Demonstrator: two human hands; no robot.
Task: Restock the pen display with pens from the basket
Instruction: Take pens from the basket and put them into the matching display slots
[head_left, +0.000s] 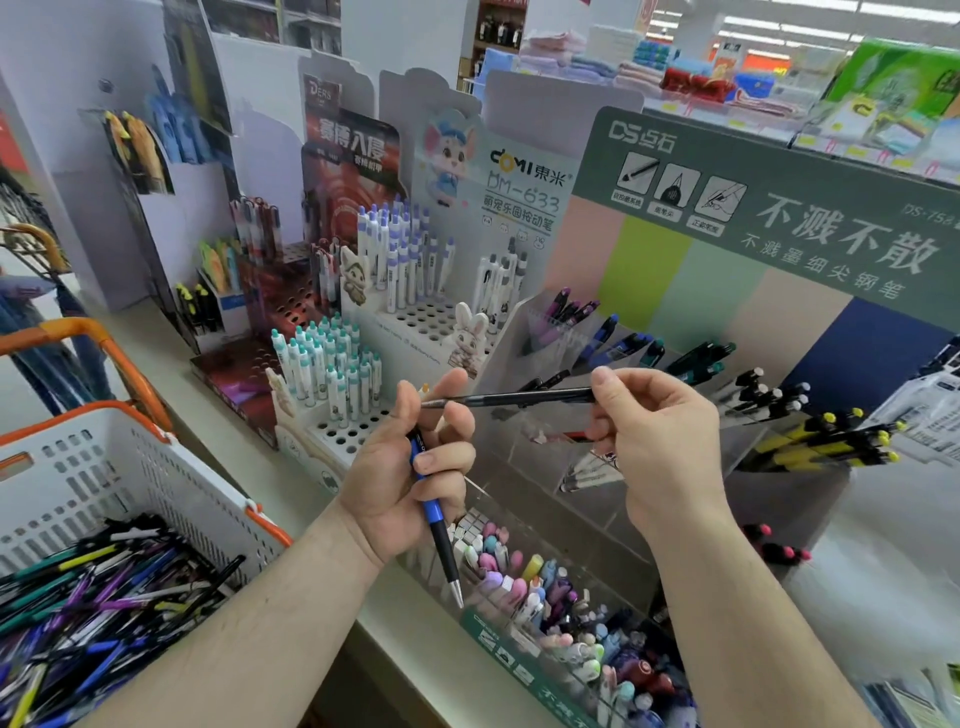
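Head view shows your two hands raised over the front edge of the counter (291, 467), in front of the clear pen display (649, 431). Your left hand (410, 467) has its fingers curled round a blue pen (435, 512), which hangs tilted with its silver tip down and toward you, over the lower front tray of the display. Your right hand (649, 441) pinches the right end of a black pen (514, 399) between thumb and forefinger; that pen lies almost level, and its thin left end reaches the fingertips of your left hand, touching or just beside them, too close to tell. The black pen sits in front of the upper clear compartments, which already hold dark, blue and green pens; the compartments toward the right edge hold white-capped pens and yellow-tipped pens (831, 441). The lower front tray is packed with pastel pens (545, 597) standing cap-up. To the left on the counter stands a white stand of teal-capped pens (332, 364), and behind it another with purple-capped pens (400, 254). The white basket (130, 467) with orange handles is at the left edge of the counter, well apart from the display, with a loose pile of mixed pens (93, 597) lying in its bottom.
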